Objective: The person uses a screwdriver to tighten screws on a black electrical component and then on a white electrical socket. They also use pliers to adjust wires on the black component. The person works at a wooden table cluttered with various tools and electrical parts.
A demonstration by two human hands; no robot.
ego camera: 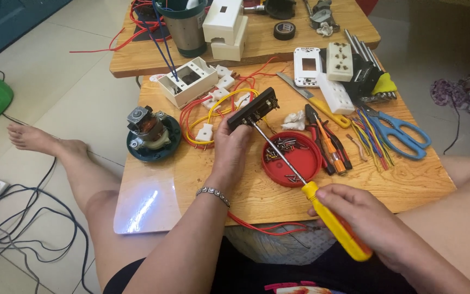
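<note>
**Head view: screwdriver tip set against a black switch plate**

At the far left of the wooden tabletop (202, 185) we see a small electric motor (149, 130) on a dark green round base. Right of it lie looped red and yellow wires (213, 111) and a white junction box (187, 80). Our left hand (230, 146) is closed around the lower end of a black switch plate (253, 108), holding it tilted above the tabletop. The metal shaft of a yellow-handled screwdriver (335, 226) runs up to touch the plate's underside; our right hand (368, 220) grips its handle over the tabletop's near edge. Beneath the shaft sits a red round lid (292, 158) holding small screws. Further right lie pliers (327, 141), cut coloured wire pieces (371, 136) and blue-handled scissors (398, 133).
</note>
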